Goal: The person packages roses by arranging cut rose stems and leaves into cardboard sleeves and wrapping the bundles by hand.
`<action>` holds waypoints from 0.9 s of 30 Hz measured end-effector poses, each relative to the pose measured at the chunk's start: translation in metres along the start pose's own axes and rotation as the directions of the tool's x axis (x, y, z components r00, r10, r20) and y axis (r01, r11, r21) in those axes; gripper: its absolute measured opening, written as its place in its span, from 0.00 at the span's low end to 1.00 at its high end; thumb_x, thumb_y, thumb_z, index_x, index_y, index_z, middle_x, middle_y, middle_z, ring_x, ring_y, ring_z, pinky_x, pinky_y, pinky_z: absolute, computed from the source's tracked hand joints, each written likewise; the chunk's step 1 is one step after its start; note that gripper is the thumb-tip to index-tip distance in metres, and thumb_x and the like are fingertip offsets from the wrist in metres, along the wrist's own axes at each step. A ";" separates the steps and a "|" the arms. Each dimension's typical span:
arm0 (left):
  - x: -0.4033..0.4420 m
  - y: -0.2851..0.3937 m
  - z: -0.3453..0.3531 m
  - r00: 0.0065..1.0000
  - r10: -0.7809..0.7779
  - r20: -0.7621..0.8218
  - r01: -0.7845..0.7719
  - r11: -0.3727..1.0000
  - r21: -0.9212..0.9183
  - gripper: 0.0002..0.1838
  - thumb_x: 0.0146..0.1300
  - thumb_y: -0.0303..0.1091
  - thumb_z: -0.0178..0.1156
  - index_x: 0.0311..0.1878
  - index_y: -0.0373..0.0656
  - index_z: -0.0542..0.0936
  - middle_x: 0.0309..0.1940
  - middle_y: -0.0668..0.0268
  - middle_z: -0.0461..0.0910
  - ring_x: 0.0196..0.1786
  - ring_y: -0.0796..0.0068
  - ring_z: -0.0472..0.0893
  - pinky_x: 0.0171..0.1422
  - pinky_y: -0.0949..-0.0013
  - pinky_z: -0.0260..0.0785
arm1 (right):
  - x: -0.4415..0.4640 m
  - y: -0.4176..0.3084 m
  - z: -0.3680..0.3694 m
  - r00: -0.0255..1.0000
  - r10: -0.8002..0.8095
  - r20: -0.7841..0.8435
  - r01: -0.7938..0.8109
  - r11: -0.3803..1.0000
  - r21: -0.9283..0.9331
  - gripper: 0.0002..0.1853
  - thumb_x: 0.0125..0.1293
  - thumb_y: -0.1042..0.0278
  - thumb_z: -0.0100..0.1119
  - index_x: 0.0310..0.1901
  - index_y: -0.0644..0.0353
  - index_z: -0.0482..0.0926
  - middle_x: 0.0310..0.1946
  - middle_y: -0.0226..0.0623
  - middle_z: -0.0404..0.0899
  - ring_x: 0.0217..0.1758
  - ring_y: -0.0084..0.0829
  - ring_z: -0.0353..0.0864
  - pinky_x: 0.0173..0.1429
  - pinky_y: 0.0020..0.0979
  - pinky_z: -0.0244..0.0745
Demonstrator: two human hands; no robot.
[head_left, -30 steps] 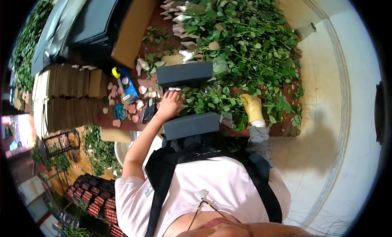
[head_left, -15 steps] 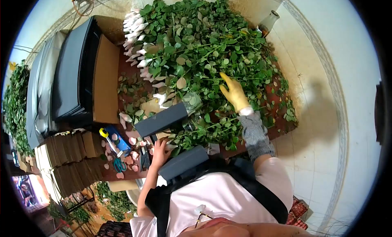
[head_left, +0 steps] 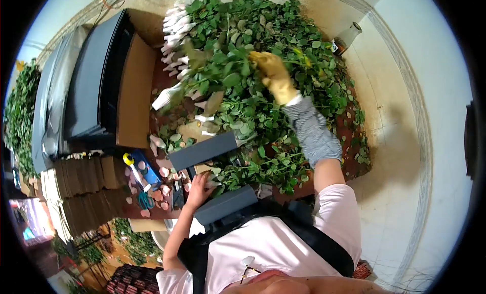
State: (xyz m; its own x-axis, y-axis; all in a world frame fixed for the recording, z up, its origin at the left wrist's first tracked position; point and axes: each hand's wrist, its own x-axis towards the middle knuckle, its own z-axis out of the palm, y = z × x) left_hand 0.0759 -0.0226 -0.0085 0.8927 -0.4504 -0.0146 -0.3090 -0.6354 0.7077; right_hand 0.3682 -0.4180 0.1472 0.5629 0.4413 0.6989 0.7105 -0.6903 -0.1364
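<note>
My right hand [head_left: 273,76], in a yellow glove, is closed around the leafy stem of a rose [head_left: 167,97] whose bud is in a white sleeve. This rose is raised over the heap of rose stems [head_left: 243,30], and its bud points left. My bare left hand [head_left: 199,189] is low in the middle, fingers bent at the bud end of some stems [head_left: 253,175]. What it grips, if anything, is hidden. Those stems lie between two dark grey panels, the far panel [head_left: 202,151] and the near panel [head_left: 226,205].
Large dark boards [head_left: 96,81] and stacked brown cardboard [head_left: 83,182] stand left. A yellow-handled cutter [head_left: 132,165], teal scissors [head_left: 145,200], a blue box [head_left: 147,167] and loose petals lie beside my left hand. A glass bottle [head_left: 348,36] stands back right against the wall.
My right hand has moved left and away from me, closing on a rose and lifting it off the heap. My left hand has stayed nearly still.
</note>
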 end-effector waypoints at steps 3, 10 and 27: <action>-0.002 -0.004 0.002 0.999 0.009 -0.032 -0.010 0.999 -0.038 0.35 0.51 0.28 0.70 0.65 0.42 0.71 0.55 0.54 0.74 0.57 0.47 0.73 0.63 0.54 0.68 | 0.007 -0.003 -0.067 0.999 -0.018 -0.050 0.018 1.000 -0.007 0.41 0.66 0.30 0.32 0.53 0.60 0.82 0.47 0.44 0.86 0.50 0.42 0.85 0.55 0.41 0.79; -0.003 -0.011 0.009 0.997 0.010 -0.081 -0.016 0.997 -0.079 0.35 0.49 0.31 0.73 0.62 0.41 0.72 0.53 0.53 0.75 0.57 0.46 0.73 0.63 0.53 0.68 | -0.045 -0.052 -0.196 0.987 0.159 -0.006 -0.149 0.908 -0.391 0.26 0.49 0.95 0.45 0.48 0.63 0.82 0.43 0.45 0.85 0.47 0.47 0.85 0.54 0.41 0.80; -0.001 -0.008 0.002 0.996 0.090 -0.030 -0.077 0.953 0.291 0.31 0.48 0.42 0.73 0.56 0.40 0.78 0.56 0.59 0.74 0.58 0.54 0.74 0.60 0.55 0.68 | -0.262 -0.184 0.008 0.655 0.570 0.496 -0.620 0.780 -0.078 0.12 0.60 0.79 0.55 0.43 0.60 0.84 0.36 0.48 0.84 0.40 0.46 0.84 0.41 0.42 0.80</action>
State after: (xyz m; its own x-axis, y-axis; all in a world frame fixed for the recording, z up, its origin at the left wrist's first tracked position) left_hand 0.0766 -0.0180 -0.0154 0.8708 -0.4867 0.0699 -0.4591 -0.7538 0.4701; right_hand 0.0931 -0.4022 -0.0164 0.9832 0.1797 0.0315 0.1722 -0.8573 -0.4852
